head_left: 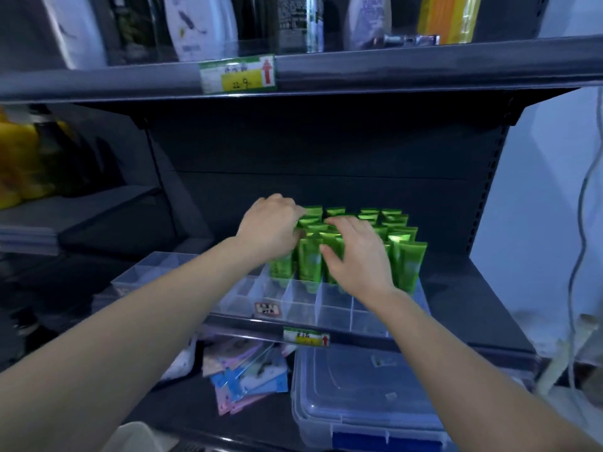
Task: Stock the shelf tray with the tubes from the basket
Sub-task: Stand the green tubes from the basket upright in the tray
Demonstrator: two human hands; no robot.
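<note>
Forearms extended; left hand grips green tubes at 12 o'clock of tray; right hand spread-fingered, touching them.

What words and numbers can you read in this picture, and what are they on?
"22 9", handwritten on the upper price tag, beside a red up arrow.
Writing on the lower price tag: too blurred to read; it has a red arrow.
Writing on the tray sticker: too blurred.
Print on the tubes: too blurred.
Labels on the top-shelf bottles: too blurred.
</note>
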